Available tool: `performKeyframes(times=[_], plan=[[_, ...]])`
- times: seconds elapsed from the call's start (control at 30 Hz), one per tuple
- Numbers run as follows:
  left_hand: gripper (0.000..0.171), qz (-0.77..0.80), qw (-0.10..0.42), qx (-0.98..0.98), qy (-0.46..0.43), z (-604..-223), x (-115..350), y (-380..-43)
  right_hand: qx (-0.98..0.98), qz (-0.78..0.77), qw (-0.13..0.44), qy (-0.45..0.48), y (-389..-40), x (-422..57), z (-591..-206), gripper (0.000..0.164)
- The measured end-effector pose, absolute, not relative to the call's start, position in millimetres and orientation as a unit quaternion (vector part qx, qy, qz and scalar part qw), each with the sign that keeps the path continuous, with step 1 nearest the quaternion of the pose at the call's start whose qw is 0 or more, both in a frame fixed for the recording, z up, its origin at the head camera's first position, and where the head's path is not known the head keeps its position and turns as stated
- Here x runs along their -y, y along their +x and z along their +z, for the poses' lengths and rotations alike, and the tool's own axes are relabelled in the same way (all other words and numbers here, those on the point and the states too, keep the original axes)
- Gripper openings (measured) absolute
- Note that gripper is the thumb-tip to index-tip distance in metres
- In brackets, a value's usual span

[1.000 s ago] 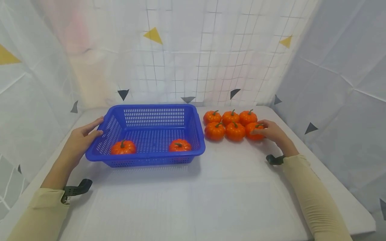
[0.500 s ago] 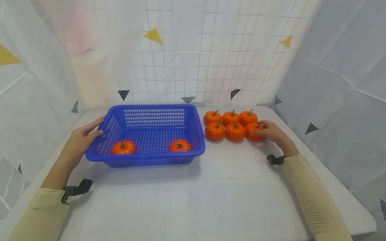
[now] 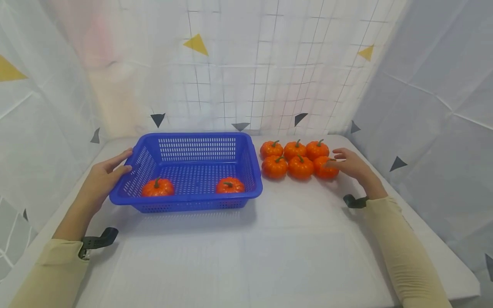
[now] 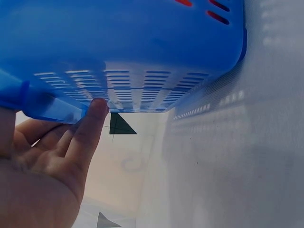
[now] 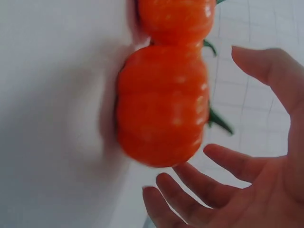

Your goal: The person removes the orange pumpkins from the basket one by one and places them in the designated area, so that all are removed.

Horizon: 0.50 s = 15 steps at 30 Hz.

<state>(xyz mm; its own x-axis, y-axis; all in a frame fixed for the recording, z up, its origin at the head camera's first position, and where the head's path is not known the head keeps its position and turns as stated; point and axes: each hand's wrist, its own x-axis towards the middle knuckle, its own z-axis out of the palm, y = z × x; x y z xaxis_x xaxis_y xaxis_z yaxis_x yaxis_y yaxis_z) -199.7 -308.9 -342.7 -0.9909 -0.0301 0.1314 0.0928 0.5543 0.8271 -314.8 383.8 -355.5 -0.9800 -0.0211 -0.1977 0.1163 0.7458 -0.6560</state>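
In the head view my left hand (image 3: 101,177) holds the left rim of a blue plastic basket (image 3: 185,199). The left wrist view shows its fingers (image 4: 90,128) reaching up against the underside of the rim, with the thumb mostly hidden by it. Inside the basket sit two small orange pumpkins, one at the near left (image 3: 158,188) and one at the near right (image 3: 230,185). My right hand (image 3: 352,164), fingers spread and apart, hovers beside the front right pumpkin (image 3: 325,168) of a group on the table. The right wrist view shows that pumpkin (image 5: 164,109) outside its grasp, green stem toward the palm.
Several pumpkins stand close together in two rows right of the basket, among them a back middle one (image 3: 295,150) and a front left one (image 3: 274,167). A white cloth covers the table (image 3: 239,256). White sheeting (image 3: 246,77) hangs behind and at both sides.
My right hand has let go of the front right pumpkin and drawn up and slightly right, its fingers opening. That pumpkin, the left hand and the basket stay where they were.
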Motion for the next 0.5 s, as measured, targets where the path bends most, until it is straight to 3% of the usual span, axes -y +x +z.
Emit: performKeyframes(times=[0.5], plan=[[0.062, -0.480, 0.064, 0.875, -0.016, -343, 309, -201, -0.939, -0.342, -0.044, -0.007, -290, -343, -313, 0.083]])
